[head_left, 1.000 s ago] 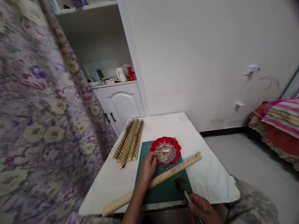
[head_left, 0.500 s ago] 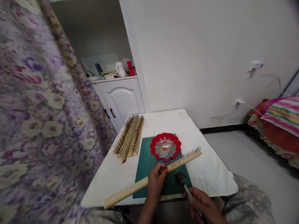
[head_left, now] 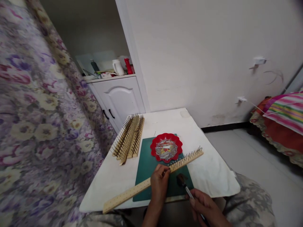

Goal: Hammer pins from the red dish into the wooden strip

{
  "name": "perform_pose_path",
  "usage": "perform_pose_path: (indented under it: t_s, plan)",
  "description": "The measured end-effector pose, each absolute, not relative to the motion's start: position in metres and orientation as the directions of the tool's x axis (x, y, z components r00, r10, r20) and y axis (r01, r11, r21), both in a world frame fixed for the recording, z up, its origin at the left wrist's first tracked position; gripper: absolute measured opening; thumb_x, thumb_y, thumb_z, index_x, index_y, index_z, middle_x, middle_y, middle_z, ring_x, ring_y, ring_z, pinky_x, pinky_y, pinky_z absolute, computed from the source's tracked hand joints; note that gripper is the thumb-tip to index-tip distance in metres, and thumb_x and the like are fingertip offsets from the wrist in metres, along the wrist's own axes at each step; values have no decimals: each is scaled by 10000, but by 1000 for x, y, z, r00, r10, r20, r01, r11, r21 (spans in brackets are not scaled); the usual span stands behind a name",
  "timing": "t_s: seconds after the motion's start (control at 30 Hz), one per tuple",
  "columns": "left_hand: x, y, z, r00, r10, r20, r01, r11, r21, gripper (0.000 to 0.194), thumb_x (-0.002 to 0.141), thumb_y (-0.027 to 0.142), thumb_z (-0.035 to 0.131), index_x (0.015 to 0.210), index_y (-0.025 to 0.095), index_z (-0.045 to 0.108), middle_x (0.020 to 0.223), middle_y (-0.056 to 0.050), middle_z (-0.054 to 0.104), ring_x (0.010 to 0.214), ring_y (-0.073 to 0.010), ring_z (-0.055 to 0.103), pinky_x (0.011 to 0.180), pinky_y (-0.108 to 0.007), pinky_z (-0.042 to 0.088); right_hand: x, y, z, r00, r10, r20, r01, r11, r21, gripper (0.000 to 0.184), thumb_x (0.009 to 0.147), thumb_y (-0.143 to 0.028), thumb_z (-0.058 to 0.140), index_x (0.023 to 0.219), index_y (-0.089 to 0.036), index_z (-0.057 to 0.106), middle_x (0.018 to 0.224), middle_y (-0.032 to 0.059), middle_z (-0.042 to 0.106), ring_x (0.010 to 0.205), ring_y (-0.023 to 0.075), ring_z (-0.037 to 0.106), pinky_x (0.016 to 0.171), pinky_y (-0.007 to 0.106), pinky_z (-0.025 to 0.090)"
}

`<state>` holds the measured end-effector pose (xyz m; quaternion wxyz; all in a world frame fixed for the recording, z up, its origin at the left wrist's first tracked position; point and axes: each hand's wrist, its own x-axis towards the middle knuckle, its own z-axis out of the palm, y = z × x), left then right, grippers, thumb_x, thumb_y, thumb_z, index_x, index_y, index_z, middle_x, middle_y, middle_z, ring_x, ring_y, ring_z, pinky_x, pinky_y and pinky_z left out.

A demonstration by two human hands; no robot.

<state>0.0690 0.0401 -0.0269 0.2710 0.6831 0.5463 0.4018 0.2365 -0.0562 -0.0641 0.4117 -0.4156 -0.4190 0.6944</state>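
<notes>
A long pale wooden strip lies slantwise across a green cutting mat. Rows of upright nails stand in its right part, while small holes dot the left part. My left hand rests over the strip at the last nails, thumb and forefinger pinched on what looks like a nail, mostly hidden by the fingertips. In my right hand is a hammer, gripped by its handle, its dark head above the mat just right of my left hand. Behind the strip sits a red scalloped dish holding many loose nails.
Several nail-studded wooden strips lie at the table's left. A white cloth covers the table. Beyond are a white cabinet and a wall. A floral curtain hangs at left; a bed stands at right.
The view has shifted slightly, so the table sits a little further left. Both hands, the hammer and the strip keep nearly the same places relative to each other.
</notes>
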Motion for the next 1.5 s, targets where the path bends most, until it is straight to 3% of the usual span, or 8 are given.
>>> perform_pose_path:
  t_s: [0.4,0.9,1.1,1.5]
  plan:
    - [69,41,-30,107,953,282,609,-287,740,153,801,204,485,688,188,587,763,6,571,712,-133,562,640,-216,382,234,-57,-59,-302,926,-228,-221,-301,-928,436,750,-619,525,839,-203,430,450,-94,535,205,20,322,234,138,132]
    - [71,38,-30,103,959,264,618,-270,739,138,778,177,491,669,189,575,724,17,541,646,-119,528,596,-215,352,220,-36,10,-261,958,-115,-213,-174,-961,238,878,-410,477,937,-179,477,493,-94,565,222,13,335,249,128,125]
    - [71,38,-31,94,962,256,602,-260,755,171,779,174,471,616,185,522,686,18,510,628,-120,509,574,-213,340,211,-29,10,-240,962,-131,-186,-178,-966,248,871,-419,480,940,-180,472,492,-92,565,217,17,325,240,128,139]
    - [71,37,-31,81,966,244,636,-239,733,146,780,179,493,659,187,574,723,13,546,641,-115,529,573,-215,340,216,-35,7,-226,967,-117,-176,-159,-972,260,874,-426,479,979,-189,448,497,-98,561,222,15,330,248,126,133]
